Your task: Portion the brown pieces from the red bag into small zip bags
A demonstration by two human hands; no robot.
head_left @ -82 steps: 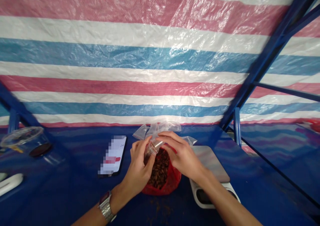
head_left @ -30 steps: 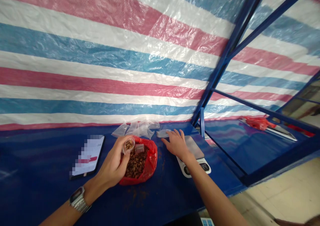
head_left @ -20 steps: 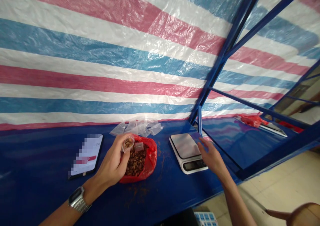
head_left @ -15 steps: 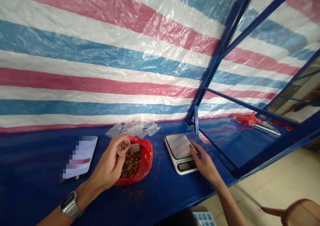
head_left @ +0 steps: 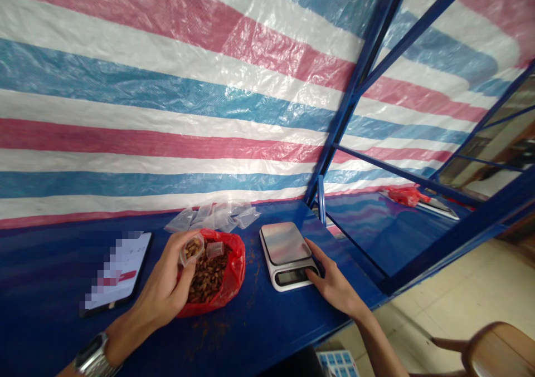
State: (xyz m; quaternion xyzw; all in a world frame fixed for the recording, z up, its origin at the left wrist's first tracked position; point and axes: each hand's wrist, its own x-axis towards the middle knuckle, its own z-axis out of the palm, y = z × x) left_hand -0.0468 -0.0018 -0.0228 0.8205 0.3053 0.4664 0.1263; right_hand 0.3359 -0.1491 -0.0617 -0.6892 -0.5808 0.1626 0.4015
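Clear plastic shows in the left hand: a small cup, its mouth tipped toward the viewer, with small brownish pieces inside, pinched between the thumb and curled fingers. Beneath and just to the right of that hand sits an open red bag of dark brown pieces, with a second small clear container lying on them; whether the hand rests on the bag's edge cannot be told. The right hand is loosely open and holds nothing up; its fingers lie along the right side of a white scale, and its thumb seems to touch the right end of the front panel, beside the dark display. From this hand the scale lies directly to the left, its long axis running away from the person and leaning slightly left at the far end. The right hand is plainly the nearer one; the filled cup is across from it, beyond the scale and the bag. A phone lies to the left of the left hand, and thin clear bags lie beyond that hand, toward the striped sheet.
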